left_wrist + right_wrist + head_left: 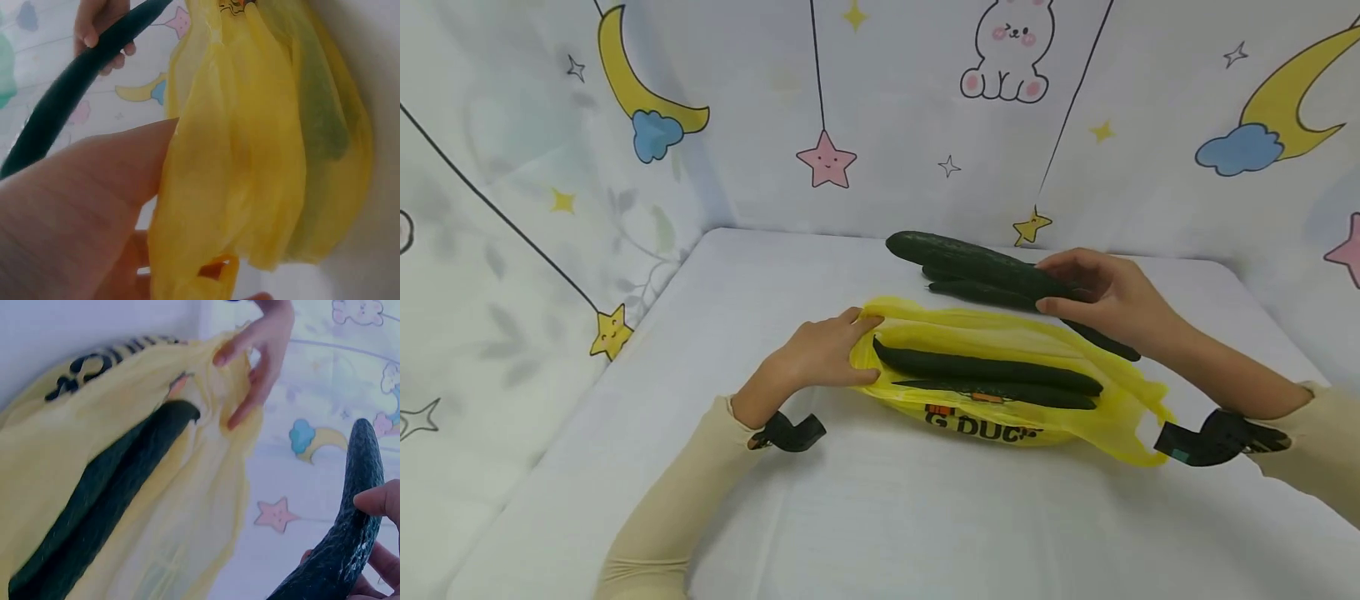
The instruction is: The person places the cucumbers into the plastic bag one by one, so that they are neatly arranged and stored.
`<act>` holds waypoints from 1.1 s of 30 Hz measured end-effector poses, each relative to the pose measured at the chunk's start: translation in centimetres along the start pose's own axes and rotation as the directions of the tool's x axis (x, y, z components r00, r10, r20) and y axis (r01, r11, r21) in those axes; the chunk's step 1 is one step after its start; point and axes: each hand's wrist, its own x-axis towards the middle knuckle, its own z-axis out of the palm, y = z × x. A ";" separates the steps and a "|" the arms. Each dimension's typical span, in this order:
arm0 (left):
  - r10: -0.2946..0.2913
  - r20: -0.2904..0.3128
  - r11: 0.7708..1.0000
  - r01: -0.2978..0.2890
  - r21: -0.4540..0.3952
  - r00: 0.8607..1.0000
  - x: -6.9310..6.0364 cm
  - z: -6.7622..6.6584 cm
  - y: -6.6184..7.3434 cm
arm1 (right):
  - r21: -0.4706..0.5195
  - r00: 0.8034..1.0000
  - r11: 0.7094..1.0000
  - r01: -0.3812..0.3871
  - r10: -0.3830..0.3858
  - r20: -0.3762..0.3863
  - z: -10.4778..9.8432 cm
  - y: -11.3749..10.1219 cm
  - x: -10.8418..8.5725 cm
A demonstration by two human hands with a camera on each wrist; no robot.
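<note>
A yellow plastic bag (pixel 1120 400) with black lettering lies open on the table, two dark green cucumbers (pixel 992 369) side by side in it. The left hand (pixel 823 350) holds the bag's left end, its fingers spread at the rim. Behind the bag, the right hand (pixel 1108 296) pinches a cucumber (pixel 962 257) between thumb and fingers, raised over other cucumbers (pixel 977 293). In the right wrist view that cucumber (pixel 359 519) stands beside the bag (pixel 206 506). The left wrist view shows the bag (pixel 250 156) close up, with the held cucumber (pixel 69 87) beyond it.
A white cloth covers the table (pixel 760 283). Behind it hangs a pale curtain (pixel 887 100) with printed moons, stars and a bear. Each wrist bears a black camera mount, one at the left wrist (pixel 790 433) and one at the right wrist (pixel 1210 437), near the bag's right end.
</note>
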 end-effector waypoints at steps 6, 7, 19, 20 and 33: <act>-0.003 -0.002 1.000 0.003 -0.002 1.000 -0.1 0.1 0.1 | 0.099 0.999 0.994 0.034 -0.034 0.000 1.0 -1.1 -0.4; -0.006 -0.001 1.000 0.006 -0.002 1.000 -0.1 0.1 0.1 | 0.114 0.999 0.993 0.032 -0.032 0.002 1.1 -1.2 -0.4; -0.009 0.008 1.000 0.009 -0.007 1.000 -0.1 0.0 0.1 | 0.243 0.998 0.968 0.057 -0.063 0.016 3.2 -1.7 -1.2; -0.009 0.007 1.000 0.009 -0.006 1.000 0.0 0.0 0.1 | 0.258 0.997 0.964 0.062 -0.069 0.018 3.4 -1.7 -1.2; 0.030 -0.042 0.999 -0.031 -0.011 0.999 -0.1 0.0 0.0 | 0.299 0.990 0.952 0.069 -0.102 0.098 5.7 0.4 -2.2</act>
